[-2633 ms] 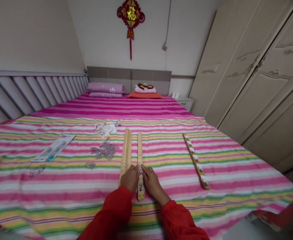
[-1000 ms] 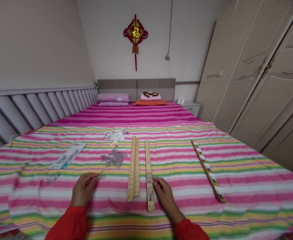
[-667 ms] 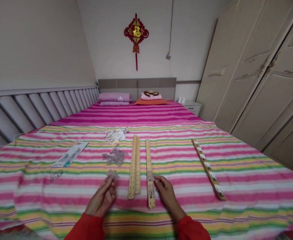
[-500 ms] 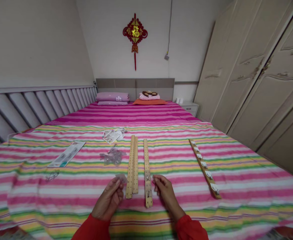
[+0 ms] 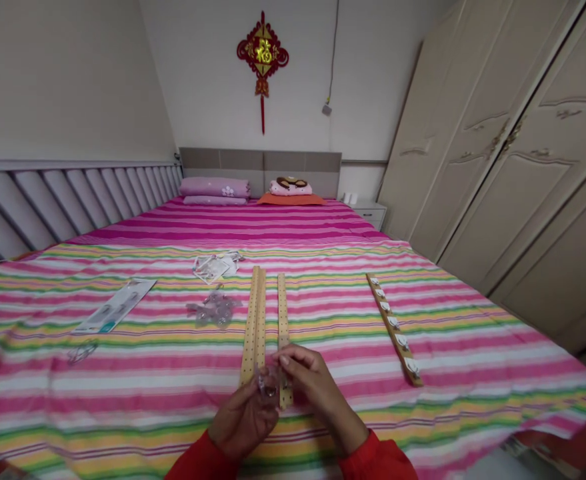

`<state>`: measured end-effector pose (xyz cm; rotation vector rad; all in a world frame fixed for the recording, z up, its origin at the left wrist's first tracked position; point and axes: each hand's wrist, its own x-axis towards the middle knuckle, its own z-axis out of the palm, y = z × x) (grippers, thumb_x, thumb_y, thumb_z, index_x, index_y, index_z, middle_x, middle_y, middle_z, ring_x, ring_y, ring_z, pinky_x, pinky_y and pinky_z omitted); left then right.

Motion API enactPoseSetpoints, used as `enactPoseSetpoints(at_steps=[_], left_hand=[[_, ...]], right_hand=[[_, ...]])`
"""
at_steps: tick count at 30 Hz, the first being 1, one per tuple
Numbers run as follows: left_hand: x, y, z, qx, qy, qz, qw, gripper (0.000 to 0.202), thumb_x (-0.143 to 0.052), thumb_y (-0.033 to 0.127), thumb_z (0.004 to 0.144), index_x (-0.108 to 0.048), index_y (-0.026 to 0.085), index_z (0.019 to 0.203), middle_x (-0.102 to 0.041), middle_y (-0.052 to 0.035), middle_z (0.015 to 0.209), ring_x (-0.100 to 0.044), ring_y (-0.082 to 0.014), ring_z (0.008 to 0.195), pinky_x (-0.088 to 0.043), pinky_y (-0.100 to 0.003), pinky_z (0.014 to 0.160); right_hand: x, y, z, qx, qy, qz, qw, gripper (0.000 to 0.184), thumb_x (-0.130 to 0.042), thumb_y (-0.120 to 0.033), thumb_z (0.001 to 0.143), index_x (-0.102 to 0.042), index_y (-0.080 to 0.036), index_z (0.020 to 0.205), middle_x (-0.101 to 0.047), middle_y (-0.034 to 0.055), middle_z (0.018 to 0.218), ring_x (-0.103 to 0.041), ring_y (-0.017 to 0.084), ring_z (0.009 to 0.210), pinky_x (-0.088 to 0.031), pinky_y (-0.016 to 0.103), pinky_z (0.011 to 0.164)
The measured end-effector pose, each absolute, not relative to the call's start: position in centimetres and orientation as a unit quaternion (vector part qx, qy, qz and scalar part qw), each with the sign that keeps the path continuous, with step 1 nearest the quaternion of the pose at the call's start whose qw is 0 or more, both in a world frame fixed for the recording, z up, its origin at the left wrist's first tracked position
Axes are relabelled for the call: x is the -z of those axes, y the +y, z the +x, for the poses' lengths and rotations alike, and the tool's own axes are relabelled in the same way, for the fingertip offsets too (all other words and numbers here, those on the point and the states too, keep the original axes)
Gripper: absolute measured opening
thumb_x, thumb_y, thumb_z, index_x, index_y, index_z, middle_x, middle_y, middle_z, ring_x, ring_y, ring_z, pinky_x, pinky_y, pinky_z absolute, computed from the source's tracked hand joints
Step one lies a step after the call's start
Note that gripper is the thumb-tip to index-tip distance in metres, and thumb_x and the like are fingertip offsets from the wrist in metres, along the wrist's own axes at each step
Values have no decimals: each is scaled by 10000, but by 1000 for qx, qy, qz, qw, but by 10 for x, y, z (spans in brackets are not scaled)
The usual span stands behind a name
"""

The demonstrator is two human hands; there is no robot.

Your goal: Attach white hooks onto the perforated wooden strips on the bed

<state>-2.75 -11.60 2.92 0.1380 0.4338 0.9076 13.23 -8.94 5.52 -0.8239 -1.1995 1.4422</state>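
Note:
My left hand [image 5: 245, 417] and my right hand [image 5: 313, 387] meet over the near end of a single perforated wooden strip [image 5: 282, 313] on the striped bedspread [image 5: 123, 373]. Between their fingertips is a small clear plastic packet [image 5: 267, 383] with something small inside; both hands pinch it. A pair of perforated strips [image 5: 253, 320] lies side by side just left of the single one. Both sleeves are red.
Another wooden strip with several white hooks [image 5: 393, 328] lies to the right. A heap of clear packets [image 5: 213, 308], a card package [image 5: 114, 305], opened wrappers [image 5: 213, 265] and a small clip [image 5: 81, 351] lie to the left. Wardrobe doors [image 5: 513, 160] stand right; pillows [image 5: 215, 187] at the headboard.
My left hand reached left to the bedspread, picked up a small clear packet and carried it back to the middle. My right hand left the single strip and joined it on the packet.

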Motion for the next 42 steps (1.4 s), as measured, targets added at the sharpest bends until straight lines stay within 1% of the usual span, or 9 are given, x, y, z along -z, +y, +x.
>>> enactPoseSetpoints(at_steps=[3,6,15,19,23,25,34,39,42], left_hand=[[-27,-117,-16,-401,185,39,896,291,-830,183,565,-637,181,783,-622,30,719,-500,-24,552,-342,-130,485],[-26,-115,-11,-384,185,40,903,256,-804,170,598,-641,171,795,-632,22,729,-500,-22,553,-325,-125,475],[-22,-109,-2,-359,239,86,898,247,-811,213,608,-677,141,803,-680,-6,756,-553,-35,559,-352,-134,494],[-28,-92,-2,-362,348,199,842,309,-766,348,650,-682,133,856,-685,-37,816,-556,-53,562,-355,-157,494],[-36,-64,-7,-404,485,326,703,366,-720,458,654,-663,142,829,-661,-30,749,-545,-79,563,-293,-177,463],[-37,-48,-8,-431,519,374,636,384,-725,472,625,-658,139,804,-646,-18,712,-532,-83,564,-310,-185,483],[-11,12,-4,-467,527,442,556,353,-743,379,497,-645,126,723,-600,18,545,-526,-97,514,-387,-216,523],[-5,28,-1,-467,544,475,510,258,-678,367,518,-606,150,637,-559,38,482,-499,-101,452,-369,-225,469],[-5,34,0,-466,555,492,483,207,-657,334,531,-613,156,628,-587,26,516,-540,-120,507,-409,-241,520]], right_hand=[[-62,-90,133,-591,-525,-318,522,279,-715,-468,717,-759,-196,759,-636,27,749,-574,163,733,-465,269,678],[-65,-90,135,-603,-527,-304,516,237,-736,-436,701,-749,-201,722,-627,23,744,-581,170,740,-478,286,709],[-52,-89,146,-681,-464,-288,487,222,-762,-360,685,-654,-168,668,-565,-28,577,-483,88,469,-373,210,478],[-39,-74,146,-679,-425,-307,514,265,-749,-387,699,-614,-160,667,-583,-22,531,-485,88,452,-352,206,473],[-25,-46,147,-640,-392,-343,566,285,-784,-388,646,-614,-159,648,-588,-26,511,-499,92,463,-381,215,499],[-19,-31,147,-621,-387,-367,575,298,-796,-401,619,-628,-156,643,-586,-28,493,-493,91,446,-385,218,488],[0,13,141,-582,-365,-431,585,298,-811,-389,527,-659,-143,601,-606,-17,475,-504,92,416,-395,217,444],[12,28,137,-571,-351,-451,589,244,-785,-338,513,-663,-149,606,-623,-11,488,-512,97,418,-398,215,432],[18,35,136,-566,-345,-457,593,235,-772,-329,508,-638,-159,601,-616,-19,479,-512,99,410,-399,214,425]])
